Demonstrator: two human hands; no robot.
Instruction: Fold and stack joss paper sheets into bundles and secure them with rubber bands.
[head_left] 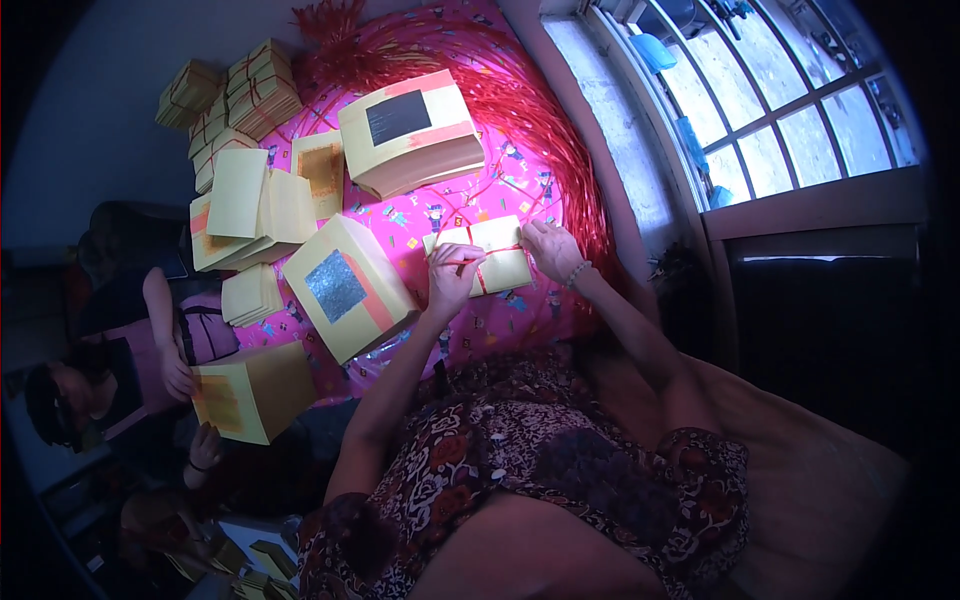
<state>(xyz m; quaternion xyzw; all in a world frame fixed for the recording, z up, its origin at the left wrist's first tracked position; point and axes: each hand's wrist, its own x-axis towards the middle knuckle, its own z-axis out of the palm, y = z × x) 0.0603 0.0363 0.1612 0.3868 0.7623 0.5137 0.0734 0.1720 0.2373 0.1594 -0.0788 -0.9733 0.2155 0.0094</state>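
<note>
A stack of pale yellow paper sheets [508,272] lies on the pink table cover in front of me. Red plastic ribbon [481,277] crosses it in two directions. My left hand [453,278] is at the stack's left side, its fingers pinched on a piece of the ribbon. At the right edge of the stack, my right hand [556,252] has its fingers curled together where the ribbon runs toward them. Its fingertips are partly hidden. A beaded bracelet circles the right wrist.
Large yellow paper stacks with dark or silver squares [345,290] stand left and beyond. Tied bundles [262,90] are piled at the far left. Long red ribbon strands [560,130] line the far and right edges. At left, another person's hands hold a paper stack [262,395].
</note>
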